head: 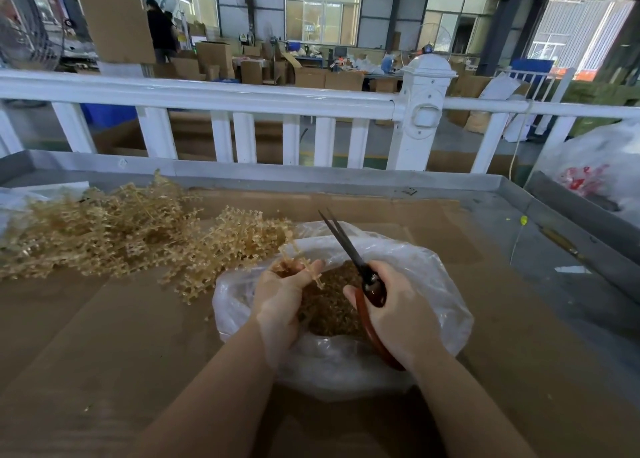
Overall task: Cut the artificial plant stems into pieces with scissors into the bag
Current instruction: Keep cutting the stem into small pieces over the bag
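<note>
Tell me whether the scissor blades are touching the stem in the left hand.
Apart. Head view: scissor blades point up with clear bag between them and the stem.

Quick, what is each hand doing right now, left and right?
Left hand: closed on a plant stem, over the bag.
Right hand: closed on the scissors, blades nearly shut.

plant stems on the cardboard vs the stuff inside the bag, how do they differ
The plant stems lie as long, branched, pale golden sprigs in a loose heap on the cardboard; the pieces in the bag are short, darker-looking bits packed inside the clear plastic bag. Both appear to be the same tan plastic material.
</note>
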`<state>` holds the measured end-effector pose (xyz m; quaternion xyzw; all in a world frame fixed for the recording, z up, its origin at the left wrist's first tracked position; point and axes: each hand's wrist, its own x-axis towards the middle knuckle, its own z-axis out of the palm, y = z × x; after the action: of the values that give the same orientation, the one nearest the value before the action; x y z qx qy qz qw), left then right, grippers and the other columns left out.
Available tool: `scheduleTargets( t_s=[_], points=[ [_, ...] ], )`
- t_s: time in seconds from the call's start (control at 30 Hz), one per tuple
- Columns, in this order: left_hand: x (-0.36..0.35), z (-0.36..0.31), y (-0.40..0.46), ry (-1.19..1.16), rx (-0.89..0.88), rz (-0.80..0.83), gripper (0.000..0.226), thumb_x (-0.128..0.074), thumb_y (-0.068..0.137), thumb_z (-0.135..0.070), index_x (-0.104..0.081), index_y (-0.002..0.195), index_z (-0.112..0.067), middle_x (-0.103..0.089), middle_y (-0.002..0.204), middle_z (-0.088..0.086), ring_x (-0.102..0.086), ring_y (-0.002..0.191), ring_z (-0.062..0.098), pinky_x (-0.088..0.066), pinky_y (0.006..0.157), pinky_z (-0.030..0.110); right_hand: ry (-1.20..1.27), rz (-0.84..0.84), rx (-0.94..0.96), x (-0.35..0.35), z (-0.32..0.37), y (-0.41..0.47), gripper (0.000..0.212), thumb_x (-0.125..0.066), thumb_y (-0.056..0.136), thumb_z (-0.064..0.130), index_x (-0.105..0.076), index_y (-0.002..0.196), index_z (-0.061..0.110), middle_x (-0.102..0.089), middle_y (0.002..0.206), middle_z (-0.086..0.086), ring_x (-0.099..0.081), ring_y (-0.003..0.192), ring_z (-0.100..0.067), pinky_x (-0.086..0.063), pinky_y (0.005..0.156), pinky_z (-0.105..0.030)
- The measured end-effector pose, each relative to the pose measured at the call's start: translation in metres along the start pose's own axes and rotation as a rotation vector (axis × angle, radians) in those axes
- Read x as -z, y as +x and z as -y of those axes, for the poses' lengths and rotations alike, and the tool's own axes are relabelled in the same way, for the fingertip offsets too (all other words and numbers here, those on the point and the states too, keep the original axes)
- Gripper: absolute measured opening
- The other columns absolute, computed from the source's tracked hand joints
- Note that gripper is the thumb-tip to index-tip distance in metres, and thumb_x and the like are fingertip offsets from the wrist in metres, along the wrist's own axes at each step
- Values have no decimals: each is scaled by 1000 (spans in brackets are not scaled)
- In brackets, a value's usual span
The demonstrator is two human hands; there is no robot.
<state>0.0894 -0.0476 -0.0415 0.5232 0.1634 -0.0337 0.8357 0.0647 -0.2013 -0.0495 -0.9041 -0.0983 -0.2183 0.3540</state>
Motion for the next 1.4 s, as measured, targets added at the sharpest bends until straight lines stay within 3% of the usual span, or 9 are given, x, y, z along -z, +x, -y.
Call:
scheduleTargets(
  t_s=[0.13, 0.3, 0.47, 0.6, 0.7, 0.87, 1.07, 1.23, 1.4],
  points=[
    [-6, 5, 4, 356, -154, -210, 11, -70, 86, -17, -62, 87, -9, -68, 87, 9, -64, 83, 22, -53, 80, 38, -85, -82, 55, -6, 1, -9, 45, -69, 82, 41, -60, 120, 20, -63, 102, 6, -49, 91, 0, -34, 83, -10],
    [-15, 9, 1, 536, -313, -252, 18, -64, 91, -19, -49, 80, -20, -56, 77, -6, -52, 70, 4, -38, 72, 24, -61, -158, 66, -8, 2, -15, 47, -77, 77, 35, -64, 117, 15, -64, 93, 5, -54, 85, -5, -41, 79, -18],
    [-8, 10, -5, 48, -123, -112, 16, -49, 81, 2, -49, 76, -14, -55, 60, 0, -50, 61, 17, -41, 62, 30, -61, -135, 47, -10, 2, -15, 47, -75, 79, 34, -62, 119, 16, -64, 97, 4, -59, 91, -10, -42, 83, -19],
    [-1, 9, -5, -81, -74, -39, 17, -53, 68, -11, -52, 85, -9, -54, 68, 6, -51, 68, 24, -41, 70, 37, -105, -93, 38, -11, 1, -15, 48, -73, 80, 38, -61, 121, 16, -65, 99, 3, -58, 93, -12, -40, 84, -18],
    [3, 12, -4, -63, -95, -28, 15, -63, 81, -5, -58, 93, -12, -66, 79, 7, -64, 75, 24, -52, 73, 38, -121, -81, 30, -12, 1, -15, 48, -72, 81, 38, -60, 123, 18, -65, 101, 3, -58, 95, -11, -38, 85, -17],
    [5, 16, -5, 194, -276, -111, 32, -81, 72, -21, -63, 97, -14, -72, 92, 5, -70, 85, 17, -56, 81, 36, -137, -82, 28, -12, 0, -15, 48, -71, 82, 38, -58, 124, 19, -65, 105, 2, -58, 98, -12, -37, 88, -17],
    [2, 16, -1, 414, -364, -235, 34, -80, 75, -25, -60, 98, -10, -67, 91, 2, -64, 90, 17, -52, 88, 35, -117, -100, 25, -11, -1, -15, 48, -70, 83, 36, -58, 126, 17, -65, 108, 1, -58, 101, -14, -43, 92, -23],
    [-1, 17, 2, 475, -369, -249, 39, -78, 77, -26, -58, 105, -9, -60, 83, -9, -52, 75, -2, -41, 76, 22, -116, -125, 25, -12, -1, -16, 47, -71, 82, 34, -60, 124, 15, -66, 107, -1, -59, 101, -15, -39, 91, -19],
    [1, 14, -6, 198, -256, -122, 28, -80, 71, -6, -63, 92, -13, -72, 85, 7, -69, 86, 26, -55, 85, 47, -149, -98, 22, -13, -1, -15, 47, -71, 82, 31, -58, 125, 16, -65, 106, -1, -58, 102, -16, -39, 90, -22]
  ],
)
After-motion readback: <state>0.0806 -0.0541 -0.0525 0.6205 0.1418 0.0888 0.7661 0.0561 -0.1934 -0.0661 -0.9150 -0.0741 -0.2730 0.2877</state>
